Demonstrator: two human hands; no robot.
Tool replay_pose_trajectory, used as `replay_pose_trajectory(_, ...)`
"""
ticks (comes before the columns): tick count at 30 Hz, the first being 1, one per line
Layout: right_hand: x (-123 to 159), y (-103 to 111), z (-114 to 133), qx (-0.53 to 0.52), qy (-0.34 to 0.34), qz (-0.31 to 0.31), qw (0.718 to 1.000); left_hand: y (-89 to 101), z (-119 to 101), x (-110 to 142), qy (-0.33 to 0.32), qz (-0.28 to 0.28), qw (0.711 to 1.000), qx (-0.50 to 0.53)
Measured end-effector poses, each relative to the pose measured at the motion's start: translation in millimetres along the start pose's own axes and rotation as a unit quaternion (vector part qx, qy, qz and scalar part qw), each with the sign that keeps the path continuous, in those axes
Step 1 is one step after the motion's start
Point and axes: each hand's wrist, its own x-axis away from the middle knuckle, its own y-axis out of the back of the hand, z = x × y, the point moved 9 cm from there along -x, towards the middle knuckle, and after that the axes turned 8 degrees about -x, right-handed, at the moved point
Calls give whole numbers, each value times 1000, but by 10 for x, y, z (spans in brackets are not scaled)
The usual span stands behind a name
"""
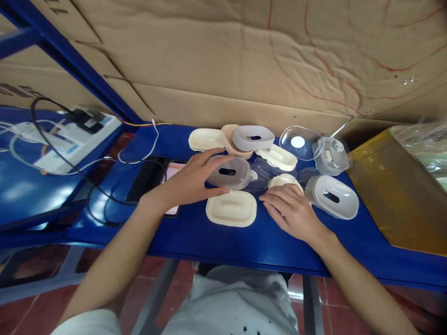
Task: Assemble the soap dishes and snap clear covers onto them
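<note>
Left hand (193,180) spread, right hand (295,213) curled

The left thumb (217,191) and fingers (208,155) part widely, pointing toward the right hand, whose fingers (279,199) bend close together, angled back leftward. Behind the hands, both bare forearms (127,249) slant outward.

R hand (293,208) partly hides cream pc (283,179); box (394,190) cut off @ R edge.

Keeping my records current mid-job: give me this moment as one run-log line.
Left hand: spread open at grey slotted container, contact unclear | Right hand: partly covering cream piece, grip unclear | Front of container: cream tray
</note>
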Motion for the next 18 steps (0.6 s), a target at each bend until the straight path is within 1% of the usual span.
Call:
replay_pose_trajectory(2,4,-20,19,-5,3,0,1000,-59,87,26,16,4,1000,27)
replay_pose_trajectory(5,10,-89,64,-11,20,12,1000,-118,152,53,29,5,998,53)
replay_pose_trajectory(10,29,-242,120,-26,38,49,998,-213,218,97,38,30,998,47)
replay_pose_trajectory(13,41,-284,154,-29,52,53,997,-267,261,109,45,42,997,38)
replay_pose_trajectory(16,50,-290,160,-31,56,49,997,-280,273,93,40,34,998,46)
replay_pose_trajectory(18,53,-286,152,-30,53,48,997,-233,251,77,28,15,998,57)
